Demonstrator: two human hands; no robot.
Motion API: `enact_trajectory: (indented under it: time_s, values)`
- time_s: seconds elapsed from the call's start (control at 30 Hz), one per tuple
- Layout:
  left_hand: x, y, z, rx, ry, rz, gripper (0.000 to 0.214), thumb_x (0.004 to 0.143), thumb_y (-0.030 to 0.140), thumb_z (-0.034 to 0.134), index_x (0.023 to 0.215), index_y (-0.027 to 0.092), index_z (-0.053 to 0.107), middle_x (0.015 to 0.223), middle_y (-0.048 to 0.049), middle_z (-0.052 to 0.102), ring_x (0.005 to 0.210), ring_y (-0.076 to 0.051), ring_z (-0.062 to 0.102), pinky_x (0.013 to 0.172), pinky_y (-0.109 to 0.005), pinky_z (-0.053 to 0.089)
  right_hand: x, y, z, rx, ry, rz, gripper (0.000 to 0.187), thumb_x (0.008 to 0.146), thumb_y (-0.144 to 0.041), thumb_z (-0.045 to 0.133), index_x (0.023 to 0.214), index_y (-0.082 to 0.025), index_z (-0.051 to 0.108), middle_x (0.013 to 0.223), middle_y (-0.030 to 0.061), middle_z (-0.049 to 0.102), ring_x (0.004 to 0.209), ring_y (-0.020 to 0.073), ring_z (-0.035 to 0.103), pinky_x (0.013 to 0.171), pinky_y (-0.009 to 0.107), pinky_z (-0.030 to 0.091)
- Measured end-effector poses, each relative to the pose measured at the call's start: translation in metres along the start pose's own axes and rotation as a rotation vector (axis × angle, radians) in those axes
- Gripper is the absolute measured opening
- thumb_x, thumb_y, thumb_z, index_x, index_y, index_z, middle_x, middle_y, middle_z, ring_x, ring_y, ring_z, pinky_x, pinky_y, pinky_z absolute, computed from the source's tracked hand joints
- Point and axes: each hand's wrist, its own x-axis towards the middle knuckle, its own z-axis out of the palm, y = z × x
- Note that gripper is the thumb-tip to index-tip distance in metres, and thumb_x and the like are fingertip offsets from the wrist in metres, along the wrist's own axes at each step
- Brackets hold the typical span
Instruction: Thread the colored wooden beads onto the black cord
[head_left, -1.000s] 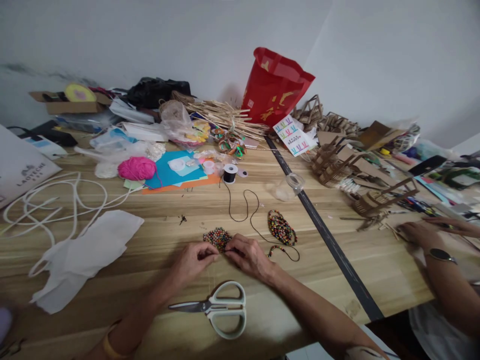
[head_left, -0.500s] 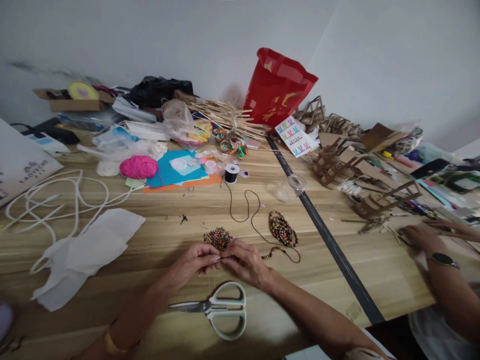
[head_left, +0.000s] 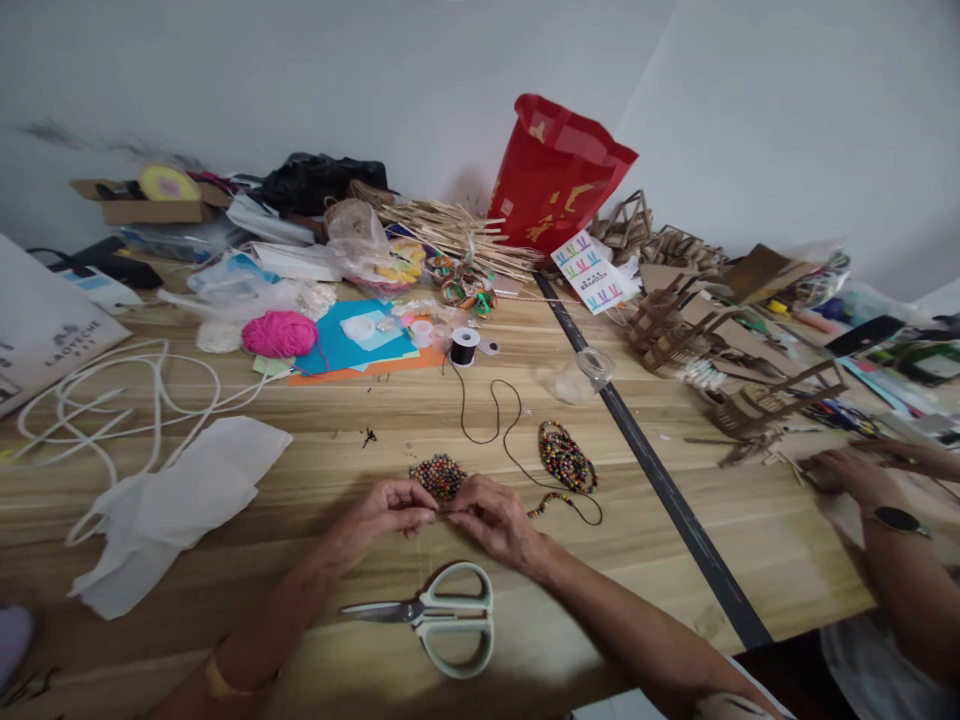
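Pinched tip to tip, left hand [head_left: 382, 510] and right hand [head_left: 491, 515] nip the black cord [head_left: 518, 408] between them; loose beads [head_left: 439, 476] lie just beyond, unstrung; right of the grip, a beaded coil [head_left: 566, 457] looks done, so stringing seems midway.

L hand [head_left: 382, 508] + R hand [head_left: 491, 515] pinch black cord [head_left: 501, 437] | loose beads [head_left: 439, 475] just beyond | scissors [head_left: 435, 617] near

bead pile [head_left: 439, 475]: multicoloured, loose heap | black cord [head_left: 496, 410]: slack, curling right of pile, near end beaded
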Motion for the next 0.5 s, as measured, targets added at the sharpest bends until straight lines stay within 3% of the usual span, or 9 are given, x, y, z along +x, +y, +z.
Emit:
enact_trajectory:
  time_s: [0.5]
  values:
    - [0.0027,-0.0019,-0.0021,0.029,-0.09,0.007,0.022,0.062,0.027,0.077,0.072,0.013,0.064,0.06,0.0028,0.061,0.055,-0.009,0.052,0.056,-0.021,0.04,-0.009,0.0068,0.0064,-0.227,-0.068,-0.169,0.009,0.092,-0.017,0.047,0.091,-0.016,0.056,0.079,0.007,0.061,0.076,0.0164,0.057,0.066,0.027,0.047]
